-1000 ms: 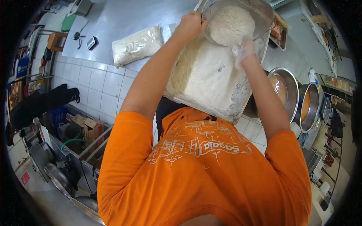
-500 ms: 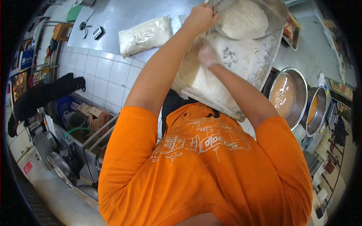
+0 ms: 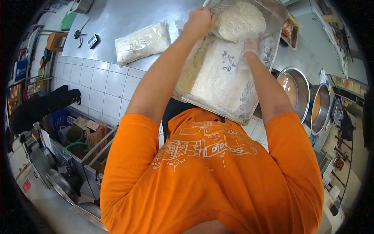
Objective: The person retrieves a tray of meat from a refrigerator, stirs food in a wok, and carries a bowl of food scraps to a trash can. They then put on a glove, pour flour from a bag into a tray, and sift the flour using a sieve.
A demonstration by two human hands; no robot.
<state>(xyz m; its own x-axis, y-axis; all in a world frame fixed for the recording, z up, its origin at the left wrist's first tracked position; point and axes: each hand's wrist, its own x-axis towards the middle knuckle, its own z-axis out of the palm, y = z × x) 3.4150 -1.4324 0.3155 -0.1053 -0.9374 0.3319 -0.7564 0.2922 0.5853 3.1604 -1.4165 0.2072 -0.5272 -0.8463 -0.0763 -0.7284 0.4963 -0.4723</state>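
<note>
At the top of the view, a round mesh sieve [image 3: 272, 15] holds a mound of white flour [image 3: 241, 21]. My left hand [image 3: 200, 21] is closed on the sieve's left rim. Just below the sieve, my right hand [image 3: 251, 48] looks covered by a clear glove; its fingers are partly hidden and blurred against the sieve's lower edge. Beneath both lies a metal tray [image 3: 218, 103] dusted with flour, thicker and yellower along its left side. A clear bag of white powder [image 3: 142, 43] rests on the steel table to the left.
A small digital device [image 3: 93, 41] lies on the steel table [image 3: 113, 19]. Two steel bowls, one with pinkish liquid [image 3: 288, 87] and one with orange liquid [image 3: 316, 105], stand at the right. A tray of food [image 3: 289, 33] is behind. Boxes [image 3: 95, 132] fill a sink at the left.
My right hand has moved right across the tray, to the sieve's underside. The camera view has shifted slightly. My left hand still holds the sieve.
</note>
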